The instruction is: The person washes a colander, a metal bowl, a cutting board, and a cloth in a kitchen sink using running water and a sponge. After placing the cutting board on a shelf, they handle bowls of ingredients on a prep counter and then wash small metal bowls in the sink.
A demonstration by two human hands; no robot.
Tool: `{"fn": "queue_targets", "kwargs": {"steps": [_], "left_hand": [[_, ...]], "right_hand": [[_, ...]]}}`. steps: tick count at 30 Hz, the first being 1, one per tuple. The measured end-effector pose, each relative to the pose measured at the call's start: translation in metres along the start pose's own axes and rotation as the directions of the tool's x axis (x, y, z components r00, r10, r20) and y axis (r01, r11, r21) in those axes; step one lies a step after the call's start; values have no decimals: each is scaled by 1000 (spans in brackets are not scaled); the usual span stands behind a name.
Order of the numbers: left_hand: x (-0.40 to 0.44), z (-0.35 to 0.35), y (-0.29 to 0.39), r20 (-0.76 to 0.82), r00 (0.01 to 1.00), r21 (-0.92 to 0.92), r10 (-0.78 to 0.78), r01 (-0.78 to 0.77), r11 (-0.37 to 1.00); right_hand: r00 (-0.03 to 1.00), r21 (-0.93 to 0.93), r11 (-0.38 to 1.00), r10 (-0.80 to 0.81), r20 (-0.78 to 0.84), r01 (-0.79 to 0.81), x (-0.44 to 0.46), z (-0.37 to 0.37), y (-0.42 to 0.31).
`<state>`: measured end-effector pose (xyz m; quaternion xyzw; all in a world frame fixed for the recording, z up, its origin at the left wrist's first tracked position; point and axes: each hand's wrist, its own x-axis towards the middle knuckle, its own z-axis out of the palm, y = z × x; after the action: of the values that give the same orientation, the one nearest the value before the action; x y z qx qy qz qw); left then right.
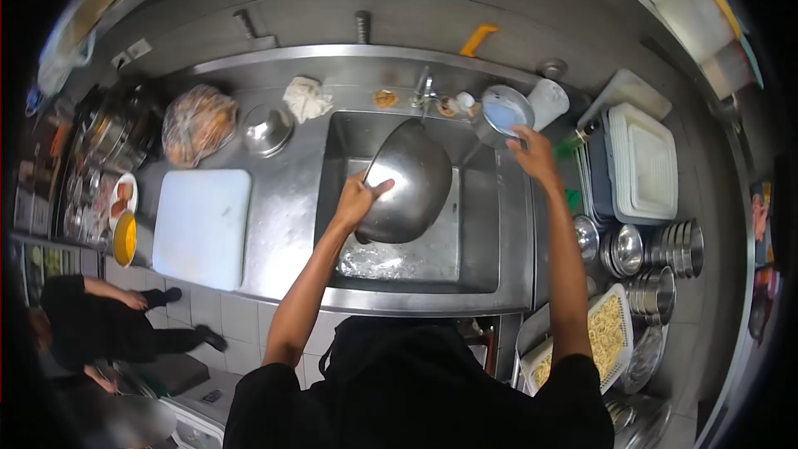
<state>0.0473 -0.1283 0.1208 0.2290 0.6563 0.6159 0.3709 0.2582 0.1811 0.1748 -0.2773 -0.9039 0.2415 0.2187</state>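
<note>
A large metal mixing bowl (420,187) is tilted on its side over the sink (391,285). My left hand (359,199) grips its left rim, with the thumb lying on the metal. At the right back corner of the sink stands a round metal pot (480,129) with pale bluish liquid (502,115) inside. My right hand (534,154) is at the near right rim of this pot, its fingers bent over the edge. What those fingers hold, if anything, I cannot make out. The faucet (422,87) rises behind the bowl.
Left of the sink are a white cutting board (202,229), a metal dome (268,130), a crumpled cloth (307,100) and a plastic-wrapped bundle (199,126). To the right stand stacked trays (644,162), metal bowls (623,249) and a noodle-filled basket (625,353). Another person (91,316) is at lower left.
</note>
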Motion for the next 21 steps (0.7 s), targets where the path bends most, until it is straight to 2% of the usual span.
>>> {"fn": "queue_targets", "kwargs": {"steps": [1, 2, 3, 4, 5, 6, 7, 9, 10, 11, 13, 14, 15, 16, 17, 18, 19, 20, 21], "left_hand": [[34, 8, -22, 14, 993, 14, -118, 118, 993], [70, 19, -44, -34, 975, -87, -220, 216, 972], [99, 30, -58, -76, 942, -186, -327, 309, 933], [121, 37, -62, -83, 940, -167, -331, 314, 935], [142, 46, -63, -94, 920, -109, -380, 370, 923], [157, 55, -63, -109, 895, -57, -432, 428, 902], [164, 63, -56, -125, 891, -48, -436, 434, 900], [175, 72, -45, -17, 943, 93, -332, 332, 939], [190, 67, -57, 4, 926, 102, -377, 374, 922], [201, 59, -69, -14, 920, 110, -392, 391, 914], [204, 52, -70, 160, 866, 71, -475, 470, 880], [199, 52, -65, 134, 893, 86, -429, 421, 903], [191, 55, -56, 132, 890, 85, -436, 428, 900], [183, 59, -46, 86, 899, 94, -430, 422, 902], [179, 62, -42, 40, 906, 105, -421, 415, 904], [176, 68, -49, 38, 904, 105, -426, 420, 901], [174, 80, -58, -71, 941, 59, -331, 335, 940], [172, 87, -64, -179, 956, 24, -232, 240, 970], [168, 87, -67, -174, 956, 26, -236, 244, 969]], "right_hand": [[1000, -26, 1000, -5, -19, 4, 18, 13, 24], [1000, -17, 1000, 1, -29, -2, 39, 24, 51], [995, -93, 991, -99, -11, 98, 57, 37, 79], [980, -164, 967, -197, 17, 197, 73, 49, 102], [981, -147, 970, -195, 10, 194, 91, 58, 118], [985, -216, 963, -143, 99, 161, 106, 66, 133], [979, -285, 949, -86, 186, 138, 116, 73, 144], [972, -233, 963, -85, 220, 137, 128, 82, 163], [966, -196, 972, -78, 248, 129, 131, 84, 165], [953, -252, 955, -82, 291, 159, 136, 82, 169], [981, -280, 960, 66, 180, -13, 134, 66, 150], [986, -246, 964, 128, 109, -98, 131, 50, 126], [985, -245, 964, 131, 116, -99, 123, 48, 111], [999, -64, 997, -46, -27, 44, 113, 48, 98], [961, 94, 972, -192, -199, 214, 102, 53, 83], [963, 196, 946, -238, -124, 259, 85, 65, 61], [971, 70, 969, -239, 17, 238, 62, 83, 37], [960, 162, 946, -281, -12, 279, 37, 113, 18], [899, 85, 895, -433, -70, 438, 15, 142, -2]]}}
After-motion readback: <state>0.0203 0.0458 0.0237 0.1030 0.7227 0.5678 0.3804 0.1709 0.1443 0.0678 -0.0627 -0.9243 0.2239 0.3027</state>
